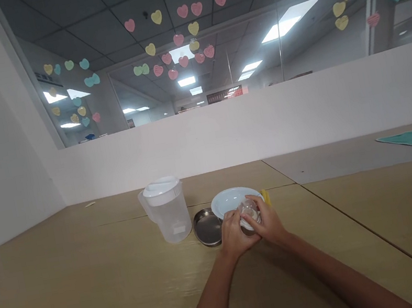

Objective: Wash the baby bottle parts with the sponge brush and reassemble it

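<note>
We grasp the small clear glass cup (248, 209) between our left hand (233, 237) and right hand (269, 223), both closed on it just before the pale plate (227, 200), keeping it level, steel dish (206, 227) left.

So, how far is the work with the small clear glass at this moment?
Already set out: a lidded plastic pitcher, a round metal dish and a pale plate on the table. In hand: both the left hand and right hand hold the small clear glass beside the plate. The pitcher stands untouched, lid on.
</note>
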